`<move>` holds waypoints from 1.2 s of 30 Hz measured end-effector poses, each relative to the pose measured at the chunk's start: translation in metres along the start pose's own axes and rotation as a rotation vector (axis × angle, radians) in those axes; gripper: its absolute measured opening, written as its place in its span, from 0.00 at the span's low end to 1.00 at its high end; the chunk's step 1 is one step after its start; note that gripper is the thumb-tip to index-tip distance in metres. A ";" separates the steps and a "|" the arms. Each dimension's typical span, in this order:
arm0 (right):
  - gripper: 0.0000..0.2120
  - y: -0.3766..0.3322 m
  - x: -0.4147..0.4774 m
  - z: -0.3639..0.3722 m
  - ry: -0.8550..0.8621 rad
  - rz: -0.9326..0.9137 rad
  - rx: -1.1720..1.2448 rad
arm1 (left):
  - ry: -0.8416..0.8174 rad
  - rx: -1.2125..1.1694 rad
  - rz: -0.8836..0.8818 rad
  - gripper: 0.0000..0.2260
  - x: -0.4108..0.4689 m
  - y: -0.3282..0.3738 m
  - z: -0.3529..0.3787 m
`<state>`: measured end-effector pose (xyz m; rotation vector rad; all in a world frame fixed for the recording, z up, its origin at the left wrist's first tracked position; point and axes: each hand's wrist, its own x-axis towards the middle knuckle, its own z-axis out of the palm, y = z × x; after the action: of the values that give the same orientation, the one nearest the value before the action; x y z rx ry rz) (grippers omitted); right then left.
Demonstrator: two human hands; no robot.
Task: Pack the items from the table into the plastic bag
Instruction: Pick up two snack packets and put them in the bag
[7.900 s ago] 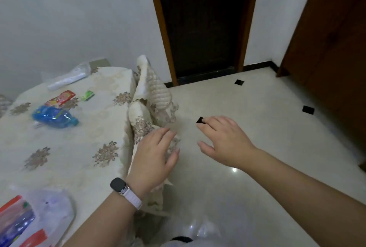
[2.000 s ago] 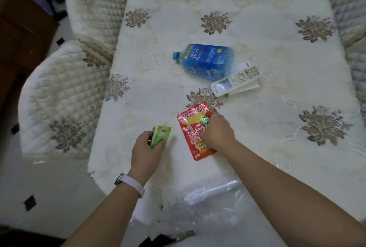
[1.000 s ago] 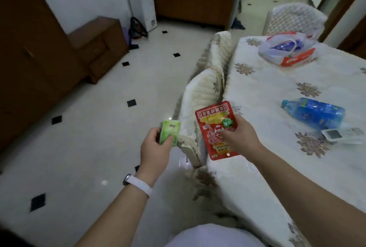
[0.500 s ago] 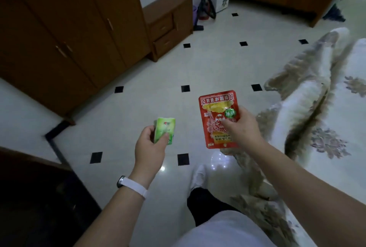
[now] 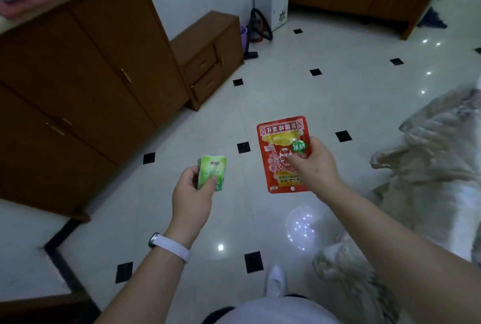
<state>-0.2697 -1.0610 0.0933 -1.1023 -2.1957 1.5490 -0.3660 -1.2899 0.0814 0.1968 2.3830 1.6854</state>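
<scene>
Our left hand (image 5: 192, 195) grips the green pack (image 5: 211, 171); our right hand (image 5: 316, 167) pinches the red pouch (image 5: 279, 141) beside it. We must hold both tight.

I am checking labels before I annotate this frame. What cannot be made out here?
Head view only.
- plastic bag: outside the frame.
- green packet: print too small; partly covered by the left hand.
- red pouch: right side behind the right hand; small print unreadable.
- pale cloth: blurred, cut by the right edge.
</scene>
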 end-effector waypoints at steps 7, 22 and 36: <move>0.12 -0.035 0.066 0.035 0.043 0.032 -0.020 | -0.045 -0.049 -0.031 0.05 0.104 -0.010 0.006; 0.11 -0.141 0.218 0.083 0.446 0.111 -0.034 | -0.433 -0.095 0.129 0.04 0.386 0.055 0.058; 0.13 -0.068 0.324 -0.031 0.765 0.286 0.210 | -0.757 -0.020 0.273 0.08 0.445 0.140 0.274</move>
<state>-0.5044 -0.8255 0.0948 -1.6378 -1.3834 1.1289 -0.7302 -0.8893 0.0813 0.9952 1.8136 1.3777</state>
